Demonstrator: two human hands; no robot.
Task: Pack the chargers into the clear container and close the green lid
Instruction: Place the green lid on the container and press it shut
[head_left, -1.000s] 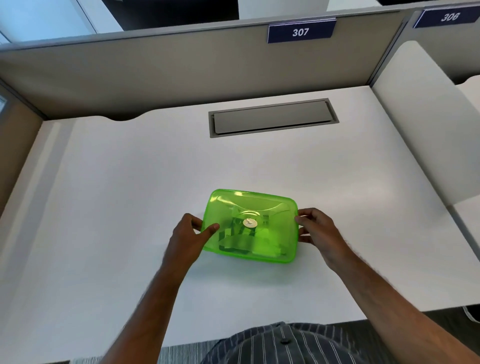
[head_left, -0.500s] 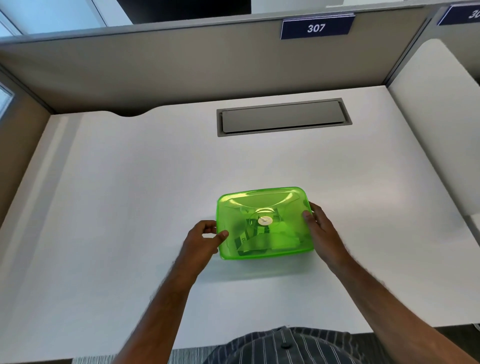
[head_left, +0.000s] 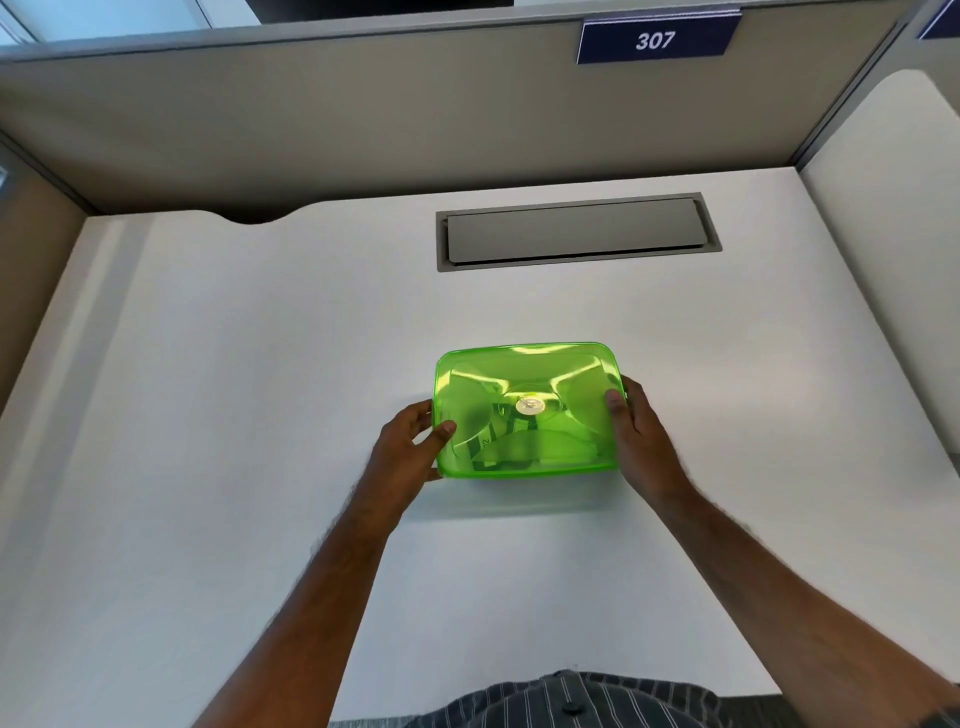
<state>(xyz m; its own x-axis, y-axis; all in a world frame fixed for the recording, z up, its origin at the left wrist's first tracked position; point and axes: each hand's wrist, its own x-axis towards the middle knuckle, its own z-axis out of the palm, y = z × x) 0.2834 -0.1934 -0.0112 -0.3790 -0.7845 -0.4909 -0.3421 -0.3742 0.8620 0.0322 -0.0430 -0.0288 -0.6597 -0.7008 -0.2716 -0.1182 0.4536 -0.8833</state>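
The green lid (head_left: 527, 408) sits on top of the clear container, which rests on the white worktop (head_left: 260, 415) near its middle, in front of the grey cable hatch (head_left: 576, 234). The left hand (head_left: 408, 457) grips the container's left side with its thumb on the lid's edge, and the right hand (head_left: 639, 436) clasps the right side likewise. Dim shapes, probably the chargers (head_left: 511, 449), show through the green plastic.

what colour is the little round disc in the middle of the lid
White or pale silver, the small round disc at the translucent green lid's centre; head view.
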